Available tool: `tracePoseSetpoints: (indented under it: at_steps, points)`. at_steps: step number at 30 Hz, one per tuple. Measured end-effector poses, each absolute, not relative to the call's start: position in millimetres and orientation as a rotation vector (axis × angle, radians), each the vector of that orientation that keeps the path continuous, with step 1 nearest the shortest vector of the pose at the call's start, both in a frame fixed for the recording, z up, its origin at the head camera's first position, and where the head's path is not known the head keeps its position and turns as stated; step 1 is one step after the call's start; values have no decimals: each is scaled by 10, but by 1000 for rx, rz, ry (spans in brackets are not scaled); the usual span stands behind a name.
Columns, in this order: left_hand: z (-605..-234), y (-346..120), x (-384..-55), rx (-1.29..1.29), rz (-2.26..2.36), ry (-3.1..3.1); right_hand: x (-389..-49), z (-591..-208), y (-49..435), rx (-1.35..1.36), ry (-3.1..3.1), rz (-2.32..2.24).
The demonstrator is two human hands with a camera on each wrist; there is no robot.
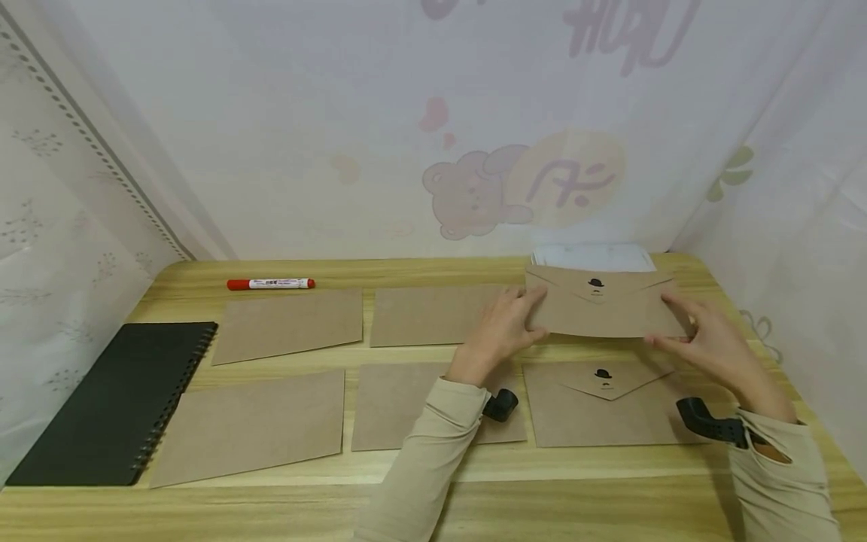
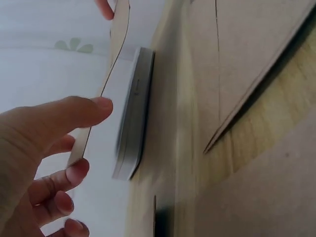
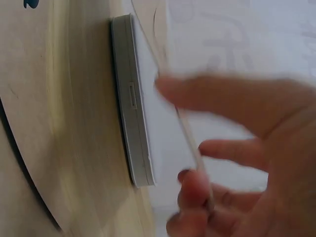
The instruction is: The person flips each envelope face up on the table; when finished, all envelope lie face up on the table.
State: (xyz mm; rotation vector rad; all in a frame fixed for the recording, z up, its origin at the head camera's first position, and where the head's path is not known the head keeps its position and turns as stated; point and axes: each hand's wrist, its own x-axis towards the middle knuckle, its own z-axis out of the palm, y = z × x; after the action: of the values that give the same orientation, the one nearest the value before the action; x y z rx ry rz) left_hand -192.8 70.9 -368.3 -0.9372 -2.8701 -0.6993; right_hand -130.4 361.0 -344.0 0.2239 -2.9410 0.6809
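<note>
A brown paper envelope [image 1: 596,316], its pointed flap printed with a small black hat, is held up off the table at the back right. My left hand [image 1: 501,329] pinches its left end between thumb and fingers. The right hand [image 1: 721,348] pinches the opposite end. In both wrist views the envelope appears nearly edge-on and slightly bent. Behind and below it lies a flat, pale case [image 3: 134,108], mostly covered by the envelope in the head view. Another hat-printed envelope [image 1: 609,421] lies on the table in front of the raised one.
Several plain brown envelopes lie in two rows, including one at front left [image 1: 264,425] and one at back left [image 1: 291,324]. A black spiral notebook [image 1: 101,406] occupies the left edge. Behind the back row sits a red-and-white marker [image 1: 271,284]. Printed curtains [image 1: 305,135] surround the table.
</note>
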Motion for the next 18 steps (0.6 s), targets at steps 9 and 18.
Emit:
tracePoseSetpoints:
  at_steps: [9, 18]
  points:
    - [-3766, 801, -1888, -845, -530, -2890, -1318, -3543, 3625, 222, -2921, 590]
    - [-3835, 841, -1875, -782, -521, -2887, -1331, -3601, 3651, 202, -2930, 625]
